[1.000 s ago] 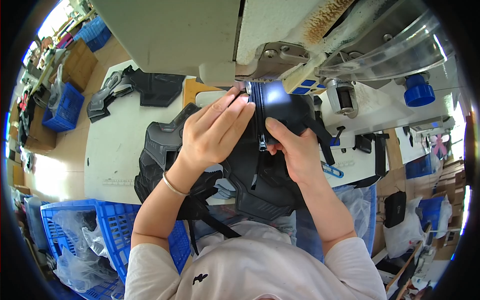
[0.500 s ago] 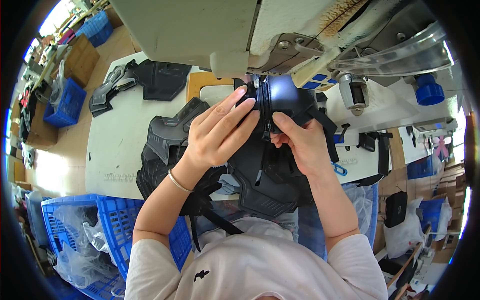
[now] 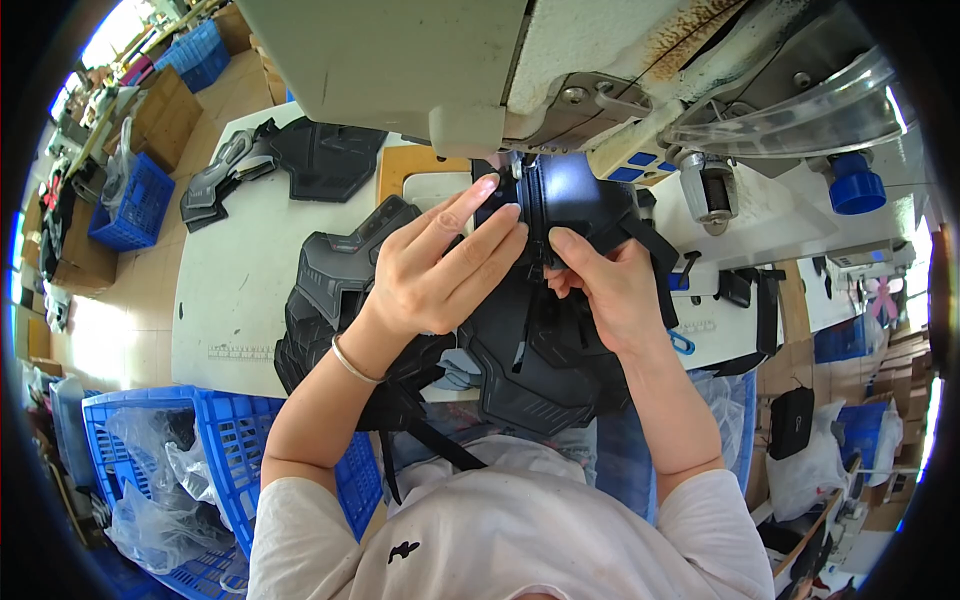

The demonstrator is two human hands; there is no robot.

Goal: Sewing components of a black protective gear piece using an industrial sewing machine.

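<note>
Since a second ago, the bare left hand (image 3: 425,280) has drawn back slightly toward the person's body, its fingers spreading. The wide white tabletop (image 3: 235,260) has bare room along its left edge; a heap of moulded black pieces (image 3: 535,380) juts past its near edge. The bulky cream-and-grey sewing machine (image 3: 400,80) crowds close above a smooth black panel (image 3: 575,195), which the right hand (image 3: 610,285) pinches, thumb uppermost. The left fingers lie extended, clenching nothing, beside the black zipper (image 3: 536,205).
</note>
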